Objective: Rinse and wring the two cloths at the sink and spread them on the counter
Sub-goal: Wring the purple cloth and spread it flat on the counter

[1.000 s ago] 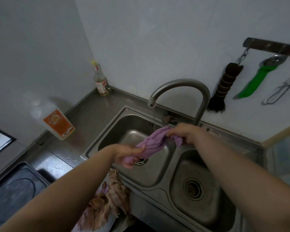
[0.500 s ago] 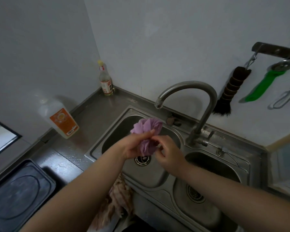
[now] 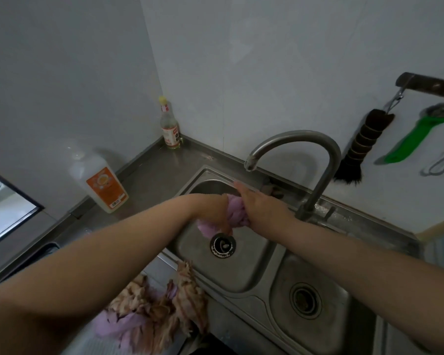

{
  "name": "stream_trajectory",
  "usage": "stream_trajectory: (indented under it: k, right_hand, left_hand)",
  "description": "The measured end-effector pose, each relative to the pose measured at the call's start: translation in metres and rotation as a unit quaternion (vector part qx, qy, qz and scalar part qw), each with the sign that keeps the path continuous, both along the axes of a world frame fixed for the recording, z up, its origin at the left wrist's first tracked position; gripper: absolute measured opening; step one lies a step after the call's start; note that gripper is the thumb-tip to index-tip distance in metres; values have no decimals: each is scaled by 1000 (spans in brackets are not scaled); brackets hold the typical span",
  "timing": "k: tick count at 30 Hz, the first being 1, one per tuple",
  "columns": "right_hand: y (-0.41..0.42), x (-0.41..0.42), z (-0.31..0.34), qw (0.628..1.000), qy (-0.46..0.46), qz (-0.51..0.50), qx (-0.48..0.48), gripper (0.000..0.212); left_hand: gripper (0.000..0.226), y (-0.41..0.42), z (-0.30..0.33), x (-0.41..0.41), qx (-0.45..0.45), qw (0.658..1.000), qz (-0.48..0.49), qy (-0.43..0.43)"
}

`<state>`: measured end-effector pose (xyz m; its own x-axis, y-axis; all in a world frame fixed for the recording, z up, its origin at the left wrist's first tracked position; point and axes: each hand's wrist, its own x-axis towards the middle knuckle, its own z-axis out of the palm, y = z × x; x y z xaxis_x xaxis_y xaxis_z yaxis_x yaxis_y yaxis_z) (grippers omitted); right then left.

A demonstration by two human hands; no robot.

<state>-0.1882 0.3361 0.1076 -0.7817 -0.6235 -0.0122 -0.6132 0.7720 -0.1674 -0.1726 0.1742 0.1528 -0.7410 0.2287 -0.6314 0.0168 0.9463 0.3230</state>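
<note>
Purple cloth [image 3: 237,213] bunched between both hands above left basin drain [image 3: 223,245]. Left hand [image 3: 217,210] fingers clench it; right hand [image 3: 259,206] grasps opposite side, fingertips extended.

Dull steel sink [image 3: 246,285], soft cloth [image 3: 235,213]

single head-worn view, close, angled forward and down over the sink [image 3: 241,283]

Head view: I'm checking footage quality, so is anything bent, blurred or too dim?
Head view: wide-angle bends the wall corner and both forearms; the faucet throws a soft wall shadow; the purple cloth reads clearly between left hand and right hand; frame edges look soft.
</note>
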Motion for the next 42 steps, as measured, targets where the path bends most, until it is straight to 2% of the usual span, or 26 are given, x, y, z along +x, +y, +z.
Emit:
stream_trajectory:
  k: [2,4,5,7,8,9,10,13,14,15,16,17,18,19,20,21,23,25,27,29,31,32,34,36,38,42]
  right_hand:
    - [-13,0,6,989,-101,-104,38,38]
    - [-19,-5,11,935,-309,-173,-39,5]
    - [-19,-6,16,881,-419,-194,-99,9]
    - [-15,-7,20,756,-596,-207,-175,24]
    - [-13,-7,21,704,-655,-206,-183,34]
    - [-10,-10,17,663,-693,-204,-195,41]
    - [-8,-12,14,627,-719,-202,-220,42]
    - [-1,-20,8,561,-711,-219,-362,14]
    - [3,-21,3,570,-674,-230,-409,26]
    - [7,-20,-2,606,-622,-235,-436,47]
    - [12,-15,-10,680,-542,-230,-438,71]
    - [15,-9,-17,777,-434,-207,-407,90]
    - [19,-4,-23,872,-309,-153,-347,98]
    - [20,2,-29,945,-177,-78,-265,99]
    - [21,6,-32,981,-47,3,-191,97]
    - [22,5,-34,983,76,74,-148,93]
    - [20,-1,-30,939,264,160,-154,82]
    - [16,-7,-17,900,326,200,-209,70]
    - [16,-10,-1,888,320,247,-218,56]
    - [18,-13,8,897,291,295,-155,47]
    - [18,-16,12,912,264,306,-74,36]
    - [16,-16,14,926,245,287,-20,33]
    - [9,-11,19,961,147,210,106,35]
    - [0,-7,21,976,13,102,190,34]
    - [-9,-9,23,983,-80,4,165,32]
    - [-16,-6,18,977,-197,-56,55,24]
  left_hand:
    - [72,1,-12,-4,-70,989,-22,130]
    - [79,-2,-25,-6,-82,954,-101,271]
    - [76,-7,-29,-8,-72,919,-165,351]
    - [63,-23,-36,-14,-28,813,-307,494]
    - [56,-31,-40,-19,-6,768,-352,535]
    - [50,-34,-42,-22,4,745,-377,551]
    - [44,-32,-42,-22,1,758,-370,537]
    - [28,-13,-38,-18,-54,912,-159,375]
    - [26,-8,-41,-17,-53,947,-72,310]
    - [23,-5,-45,-18,-23,969,2,245]
    - [20,-6,-47,-20,38,982,73,169]
    - [17,-8,-46,-21,126,977,155,80]
    - [14,-10,-44,-20,227,943,243,-20]
    - [15,-12,-41,-19,319,890,305,-118]
    - [18,-14,-37,-16,384,841,324,-202]
    - [21,-14,-36,-14,429,802,308,-278]
    - [21,-9,-35,-10,485,744,200,-414]
    - [14,-5,-34,-8,510,686,91,-510]
    - [15,-5,-35,-5,483,671,57,-559]
    - [11,-5,-34,-3,427,720,62,-544]
    - [4,-3,-25,-2,361,796,112,-473]
    - [1,1,-21,-2,321,837,149,-417]
    - [22,10,-17,-3,200,929,179,-256]
    - [50,20,-20,-2,61,988,123,-65]
    - [66,24,-29,-4,-1,993,78,91]
    - [61,19,-31,-17,-61,970,-48,231]
